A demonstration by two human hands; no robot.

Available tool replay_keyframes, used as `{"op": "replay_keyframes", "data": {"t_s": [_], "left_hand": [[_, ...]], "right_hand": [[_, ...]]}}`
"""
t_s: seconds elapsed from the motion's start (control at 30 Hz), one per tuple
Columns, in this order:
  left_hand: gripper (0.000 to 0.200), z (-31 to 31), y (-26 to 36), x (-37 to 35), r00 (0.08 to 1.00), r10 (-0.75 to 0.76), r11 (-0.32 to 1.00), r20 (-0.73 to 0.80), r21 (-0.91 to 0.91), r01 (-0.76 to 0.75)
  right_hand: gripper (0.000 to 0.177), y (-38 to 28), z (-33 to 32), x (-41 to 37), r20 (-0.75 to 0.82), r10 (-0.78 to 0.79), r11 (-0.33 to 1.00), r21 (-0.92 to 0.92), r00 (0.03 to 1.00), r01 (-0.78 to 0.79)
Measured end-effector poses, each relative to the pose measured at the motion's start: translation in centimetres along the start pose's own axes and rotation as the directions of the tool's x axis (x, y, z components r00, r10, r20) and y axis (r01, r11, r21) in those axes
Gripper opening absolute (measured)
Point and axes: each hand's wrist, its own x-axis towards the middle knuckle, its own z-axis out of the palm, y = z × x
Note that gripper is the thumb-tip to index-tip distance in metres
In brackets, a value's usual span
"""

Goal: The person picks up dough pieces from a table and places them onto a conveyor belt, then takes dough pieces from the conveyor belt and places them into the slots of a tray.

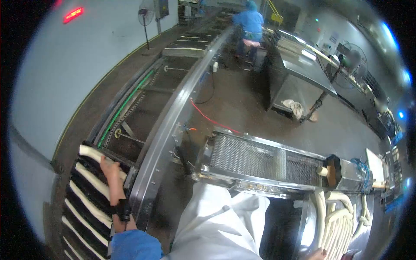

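At the lower left, my left hand [111,170] lies over the middle of a pale dough strip [91,151], its fingers bent round it. That strip rests at the far end of a dark grooved tray [81,200], where several more strips lie side by side. Only a small part of my right hand [319,254] shows at the bottom edge, beside a bunch of dough strips [339,227] on a metal surface [308,229]. Its fingers are mostly cut off by the frame.
A long conveyor with a steel rail [173,112] runs away on the left. Ahead stands a short mesh conveyor [247,156] with a dough piece [322,171] at its right end. Beyond are a steel table [303,65] and a person in blue [250,21].
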Motion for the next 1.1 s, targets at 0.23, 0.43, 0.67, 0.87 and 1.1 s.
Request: {"op": "replay_keyframes", "data": {"t_s": [0.23,0.43,0.67,0.87,1.1], "left_hand": [[0.044,-8.2,0.1,-2.5,0.878,0.411,0.817,0.246,0.328,-0.474],[0.049,-5.9,3.6,-7.3,0.791,0.57,0.801,-0.222,0.363,-0.475],[0.04,4.8,4.5,-12.5,0.478,0.612,0.542,0.63,0.106,-0.833],[0.039,12.2,2.8,-10.3,0.01,0.474,0.064,0.881,-0.023,-0.998],[0.039,16.7,3.3,-9.6,0.222,0.478,0.276,0.85,0.094,-0.956]], "right_hand": [[0.036,-8.0,-1.9,-8.1,-0.183,-0.449,0.878,-0.271,0.874,0.394],[0.025,-16.4,1.2,-7.1,-0.132,-0.548,0.825,0.076,0.826,0.56],[0.042,-20.0,2.3,-6.5,0.027,-0.711,0.698,-0.083,0.702,0.711],[0.053,-17.4,0.9,-6.0,0.144,-0.715,0.697,0.068,0.684,0.714],[0.073,-18.0,-2.2,-7.4,0.301,-0.687,0.696,0.014,0.661,0.717]]}}
